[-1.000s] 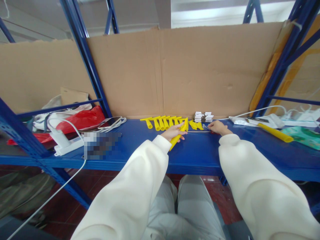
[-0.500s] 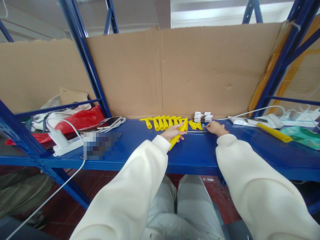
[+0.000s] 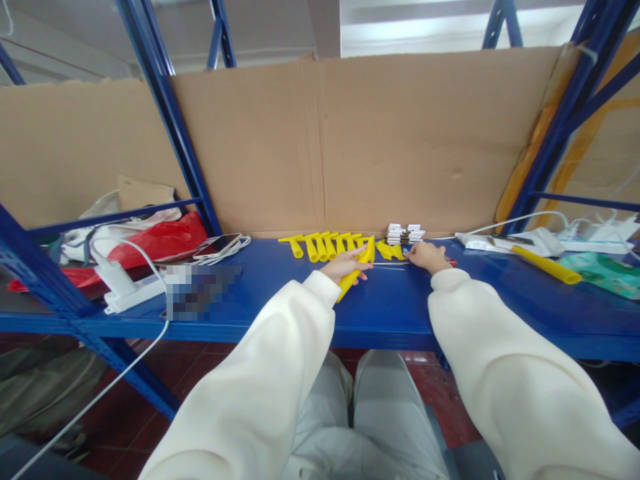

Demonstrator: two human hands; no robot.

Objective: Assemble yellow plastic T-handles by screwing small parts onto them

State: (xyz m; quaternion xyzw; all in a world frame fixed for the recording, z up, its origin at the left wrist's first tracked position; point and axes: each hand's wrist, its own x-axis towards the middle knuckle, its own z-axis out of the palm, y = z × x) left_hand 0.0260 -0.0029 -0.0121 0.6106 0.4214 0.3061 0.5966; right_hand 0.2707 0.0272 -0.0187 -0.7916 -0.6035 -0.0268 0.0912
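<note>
The yellow tube (image 3: 349, 285) is in my left hand (image 3: 343, 267), over the blue shelf (image 3: 280, 293), and from the head view I see it tilted, its lower end toward me and its upper end near the row of yellow pieces (image 3: 313, 249). My left fingers are closed around it. My right hand (image 3: 429, 257) is well apart from the left, low over the shelf, fingers bunched beside some small bits; they are too tiny for me to make out, and I can't tell whether the fingers grip one. A thin rod (image 3: 391, 264) lies between my two hands, and a red end (image 3: 452, 263) shows just past the right one. Behind the rod I have flat yellow pieces (image 3: 390, 251) and, behind those, a white stack (image 3: 405, 234) with black parts. Farther right, another yellow tube (image 3: 547, 265) lies beside a green packet (image 3: 607, 272); on my left sits a white power strip (image 3: 135, 293).
</note>
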